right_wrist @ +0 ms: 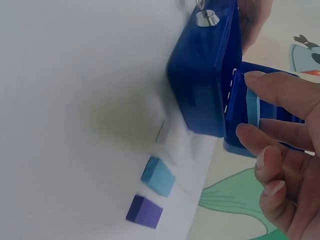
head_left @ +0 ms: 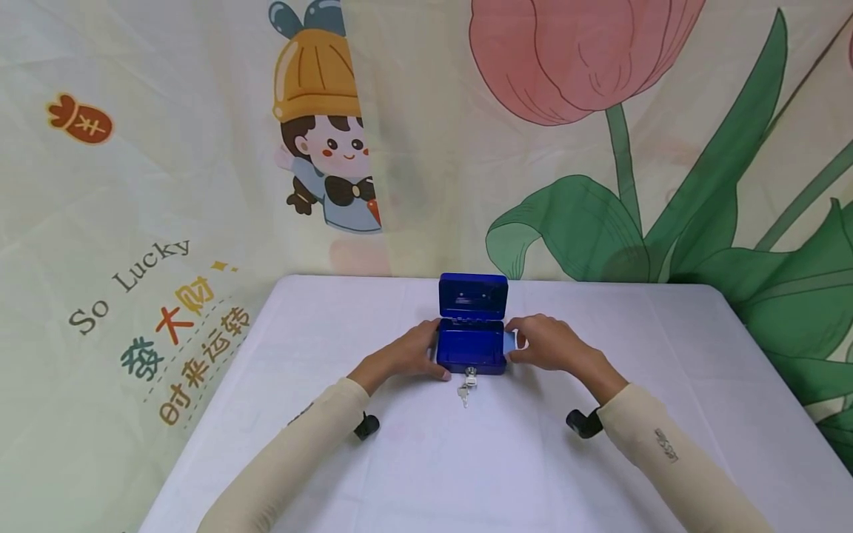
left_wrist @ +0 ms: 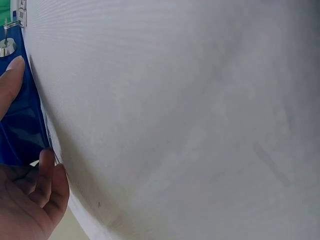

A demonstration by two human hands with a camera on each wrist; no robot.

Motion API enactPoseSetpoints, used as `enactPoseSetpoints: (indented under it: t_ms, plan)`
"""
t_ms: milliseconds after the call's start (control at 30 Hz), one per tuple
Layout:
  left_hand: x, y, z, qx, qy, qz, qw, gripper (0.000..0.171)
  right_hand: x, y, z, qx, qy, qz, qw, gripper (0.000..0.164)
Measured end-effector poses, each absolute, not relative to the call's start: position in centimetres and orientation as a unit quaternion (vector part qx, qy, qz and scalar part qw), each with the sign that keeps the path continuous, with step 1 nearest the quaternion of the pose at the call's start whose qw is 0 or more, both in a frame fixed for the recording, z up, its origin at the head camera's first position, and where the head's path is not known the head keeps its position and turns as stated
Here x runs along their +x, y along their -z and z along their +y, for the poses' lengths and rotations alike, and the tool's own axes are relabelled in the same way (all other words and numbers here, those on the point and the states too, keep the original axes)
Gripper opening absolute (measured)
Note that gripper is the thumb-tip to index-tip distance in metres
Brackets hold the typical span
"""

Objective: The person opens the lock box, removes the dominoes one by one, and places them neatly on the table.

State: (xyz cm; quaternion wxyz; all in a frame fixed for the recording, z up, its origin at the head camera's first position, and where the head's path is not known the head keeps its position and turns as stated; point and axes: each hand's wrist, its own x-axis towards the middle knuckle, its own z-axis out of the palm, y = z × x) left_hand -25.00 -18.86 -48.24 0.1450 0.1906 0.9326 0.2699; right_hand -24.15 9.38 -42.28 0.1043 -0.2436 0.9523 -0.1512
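Observation:
A small blue metal cash box (head_left: 470, 348) stands on the table with its lid (head_left: 473, 296) raised. Its tray looks bare inside in the head view. A key sits in the front lock (right_wrist: 207, 18), and more keys (head_left: 463, 394) hang from it. My left hand (head_left: 413, 350) grips the box's left side, thumb (left_wrist: 12, 82) on the front face. At the right side, my right hand (head_left: 549, 342) pinches a light blue block (right_wrist: 253, 107) between thumb and forefinger, close to the box's rim. The other right fingers are curled loosely.
In the right wrist view, another light blue block (right_wrist: 158, 177) and a purple block (right_wrist: 144, 212) lie on the table beside the box. A white cloth (head_left: 453, 474) covers the table. Behind its far edge hangs a printed curtain (head_left: 426, 148). Black wrist mounts (head_left: 583, 423) stick out below the sleeves.

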Motion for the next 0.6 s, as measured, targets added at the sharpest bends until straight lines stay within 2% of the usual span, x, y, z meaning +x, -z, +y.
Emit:
enactPoseSetpoints:
  t_ms: [600]
  plan:
    - [-25.1, 48.3, -18.8, 0.182, -0.271, 0.934, 0.147, 0.114, -24.8, 43.9, 12.8, -0.23, 0.175, 0.95, 0.114, 0.047]
